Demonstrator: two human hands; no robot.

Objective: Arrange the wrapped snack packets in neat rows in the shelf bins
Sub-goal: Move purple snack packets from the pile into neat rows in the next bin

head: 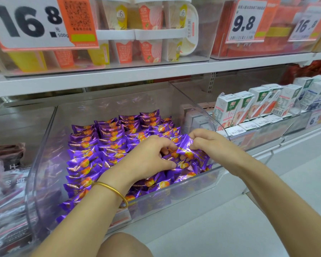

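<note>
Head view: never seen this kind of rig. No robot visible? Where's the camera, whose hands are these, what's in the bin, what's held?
There is no machine here: a person works with bare hands. The single picture comes from a wide-angle camera worn on their head, looking forward and down at a shop shelf. The left hand, with a gold bangle on its wrist, and the right hand reach into a clear plastic bin. The bin holds purple snack packets, in neat rows at the left and back and a looser heap at the front right. The right hand pinches one purple packet lifted above the heap. The left hand's fingers curl round loose packets beside it. The next bin to the right holds juice cartons, and price tags hang on the shelf above.
</note>
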